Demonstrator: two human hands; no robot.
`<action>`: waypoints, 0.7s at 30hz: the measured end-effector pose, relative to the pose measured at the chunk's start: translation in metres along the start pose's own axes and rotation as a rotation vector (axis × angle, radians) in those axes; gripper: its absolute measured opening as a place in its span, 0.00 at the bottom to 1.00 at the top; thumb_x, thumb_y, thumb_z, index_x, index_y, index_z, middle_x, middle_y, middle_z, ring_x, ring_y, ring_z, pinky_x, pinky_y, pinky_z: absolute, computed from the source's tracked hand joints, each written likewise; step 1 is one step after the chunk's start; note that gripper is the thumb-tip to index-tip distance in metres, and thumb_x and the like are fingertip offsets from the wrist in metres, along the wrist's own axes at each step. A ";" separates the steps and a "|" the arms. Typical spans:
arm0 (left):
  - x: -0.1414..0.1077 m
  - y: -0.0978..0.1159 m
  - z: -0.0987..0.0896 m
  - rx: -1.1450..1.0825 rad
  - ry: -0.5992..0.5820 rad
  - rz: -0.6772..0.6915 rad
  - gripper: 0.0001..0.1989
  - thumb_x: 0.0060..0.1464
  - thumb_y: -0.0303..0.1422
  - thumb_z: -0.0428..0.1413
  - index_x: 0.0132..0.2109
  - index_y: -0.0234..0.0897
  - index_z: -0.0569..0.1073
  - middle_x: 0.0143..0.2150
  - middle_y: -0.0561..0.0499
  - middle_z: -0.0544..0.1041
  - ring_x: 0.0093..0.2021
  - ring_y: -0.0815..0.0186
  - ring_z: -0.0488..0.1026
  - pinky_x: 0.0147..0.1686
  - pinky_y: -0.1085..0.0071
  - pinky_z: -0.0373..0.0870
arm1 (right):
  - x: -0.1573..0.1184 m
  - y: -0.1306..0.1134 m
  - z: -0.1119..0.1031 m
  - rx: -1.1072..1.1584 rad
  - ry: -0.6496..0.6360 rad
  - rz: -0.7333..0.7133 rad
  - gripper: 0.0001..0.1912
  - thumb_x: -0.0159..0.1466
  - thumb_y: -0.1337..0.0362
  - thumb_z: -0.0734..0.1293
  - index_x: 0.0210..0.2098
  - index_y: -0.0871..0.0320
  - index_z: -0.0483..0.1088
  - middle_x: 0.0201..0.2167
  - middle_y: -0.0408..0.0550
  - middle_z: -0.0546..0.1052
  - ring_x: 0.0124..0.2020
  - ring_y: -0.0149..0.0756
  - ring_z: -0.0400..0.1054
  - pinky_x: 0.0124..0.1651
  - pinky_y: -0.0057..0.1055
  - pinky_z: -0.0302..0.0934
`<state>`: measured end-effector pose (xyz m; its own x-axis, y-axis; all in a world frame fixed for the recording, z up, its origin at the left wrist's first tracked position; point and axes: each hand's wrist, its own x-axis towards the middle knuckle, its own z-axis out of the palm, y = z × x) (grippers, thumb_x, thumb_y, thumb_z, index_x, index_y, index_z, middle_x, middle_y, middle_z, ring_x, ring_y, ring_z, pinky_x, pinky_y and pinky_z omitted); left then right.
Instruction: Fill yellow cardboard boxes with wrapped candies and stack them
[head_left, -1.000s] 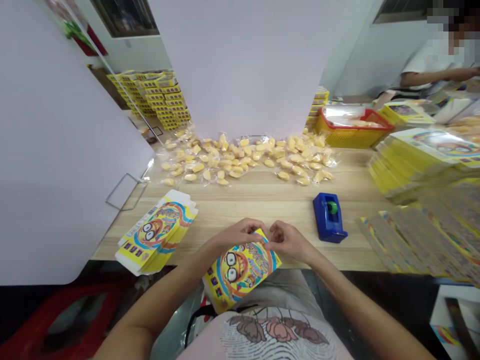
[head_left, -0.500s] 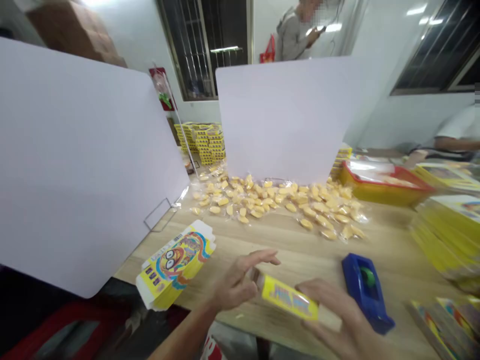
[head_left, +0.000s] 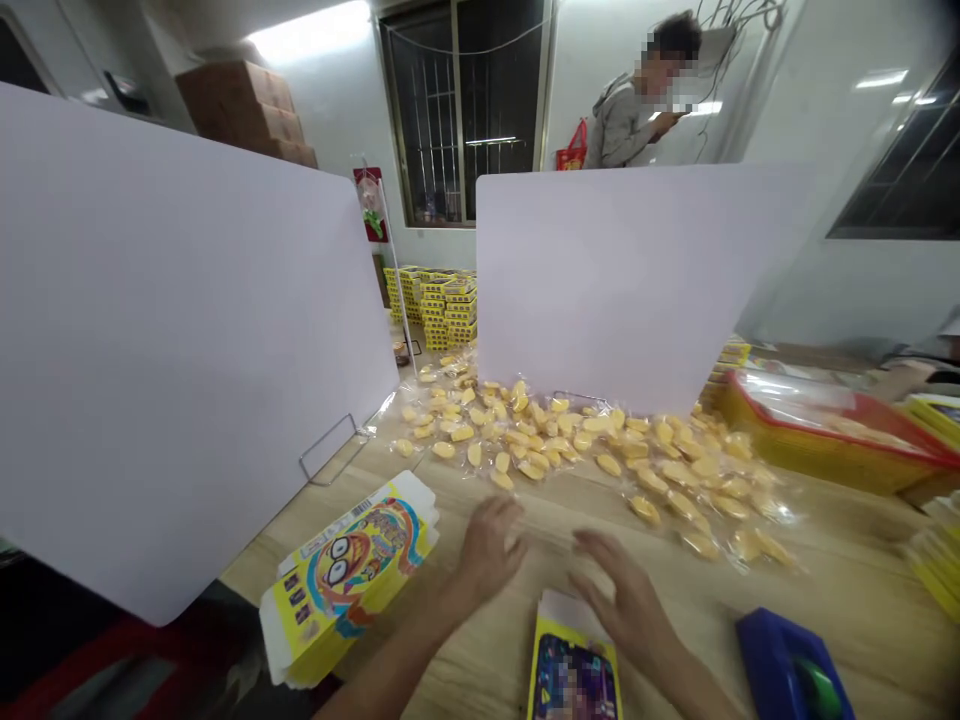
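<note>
My left hand (head_left: 489, 552) hovers over the wooden table (head_left: 847, 600), fingers apart and holding nothing. My right hand (head_left: 619, 600) is also open and blurred, just above the top edge of a yellow printed carton (head_left: 574, 665) lying flat at the bottom of the view. I cannot tell whether it touches the carton. To the left of my left hand lies a folded yellow carton (head_left: 349, 580) with a cartoon face. Beyond my hands spreads a loose heap of small wrapped yellow pieces (head_left: 592, 450).
A blue tape dispenser (head_left: 791, 670) stands at the lower right. White upright panels (head_left: 187, 330) rise along the table's left and far sides. A red-rimmed yellow basket (head_left: 825, 440) sits at the right. Stacked yellow cartons (head_left: 442, 305) stand behind, near a standing person (head_left: 637, 105).
The carton has left my hands and now lies flat on the table. Both hands have opened and moved apart. The view has tilted upward and turned, showing more of the room.
</note>
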<state>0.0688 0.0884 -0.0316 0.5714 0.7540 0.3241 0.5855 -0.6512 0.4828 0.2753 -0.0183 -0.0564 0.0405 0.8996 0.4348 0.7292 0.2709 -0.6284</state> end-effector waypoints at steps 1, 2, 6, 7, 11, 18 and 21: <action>0.027 -0.007 0.001 0.074 0.025 -0.068 0.14 0.57 0.35 0.51 0.49 0.35 0.71 0.51 0.40 0.72 0.54 0.55 0.67 0.56 0.58 0.63 | 0.035 0.009 0.004 -0.053 0.009 0.007 0.17 0.64 0.58 0.63 0.51 0.53 0.69 0.54 0.52 0.71 0.56 0.46 0.64 0.57 0.44 0.60; 0.051 -0.015 0.004 0.141 0.021 -0.123 0.16 0.56 0.33 0.51 0.51 0.34 0.69 0.52 0.39 0.71 0.55 0.54 0.65 0.56 0.57 0.62 | 0.069 0.019 0.011 -0.109 -0.006 0.028 0.19 0.64 0.59 0.62 0.53 0.57 0.67 0.55 0.55 0.69 0.57 0.47 0.62 0.59 0.45 0.58; 0.102 -0.043 0.031 0.213 -0.011 -0.176 0.26 0.53 0.33 0.53 0.58 0.30 0.62 0.58 0.35 0.65 0.61 0.47 0.59 0.58 0.51 0.57 | 0.162 0.047 0.050 -0.291 -0.171 0.117 0.23 0.62 0.64 0.62 0.57 0.64 0.62 0.59 0.60 0.65 0.61 0.45 0.58 0.60 0.39 0.54; 0.102 -0.047 0.039 0.219 -0.030 -0.176 0.26 0.53 0.34 0.53 0.57 0.29 0.63 0.58 0.34 0.65 0.61 0.47 0.59 0.58 0.51 0.56 | 0.168 0.051 0.059 -0.300 -0.194 0.120 0.22 0.61 0.65 0.63 0.55 0.64 0.64 0.58 0.60 0.66 0.60 0.45 0.59 0.59 0.37 0.54; 0.070 -0.050 0.056 0.236 -0.103 -0.150 0.28 0.54 0.38 0.52 0.58 0.26 0.62 0.59 0.32 0.62 0.62 0.46 0.56 0.60 0.52 0.53 | 0.139 0.054 0.072 -0.320 -0.220 0.146 0.14 0.59 0.69 0.63 0.46 0.60 0.68 0.54 0.56 0.69 0.56 0.44 0.61 0.55 0.35 0.54; 0.062 -0.038 0.049 0.186 -0.199 -0.190 0.15 0.50 0.29 0.54 0.46 0.30 0.69 0.47 0.37 0.72 0.51 0.50 0.66 0.51 0.56 0.63 | 0.103 0.046 0.058 -0.247 -0.216 0.334 0.19 0.59 0.51 0.65 0.40 0.60 0.66 0.41 0.57 0.73 0.44 0.46 0.67 0.43 0.34 0.58; 0.085 -0.041 0.045 0.181 -0.195 -0.226 0.14 0.47 0.24 0.53 0.43 0.29 0.71 0.45 0.35 0.72 0.51 0.49 0.67 0.50 0.56 0.64 | 0.119 0.051 0.058 -0.123 -0.178 0.505 0.20 0.54 0.52 0.69 0.38 0.60 0.66 0.38 0.56 0.74 0.41 0.46 0.69 0.40 0.34 0.57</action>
<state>0.1191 0.1755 -0.0605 0.5049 0.8614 0.0553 0.7921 -0.4878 0.3669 0.2770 0.1226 -0.0740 0.2972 0.9545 -0.0239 0.7240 -0.2416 -0.6461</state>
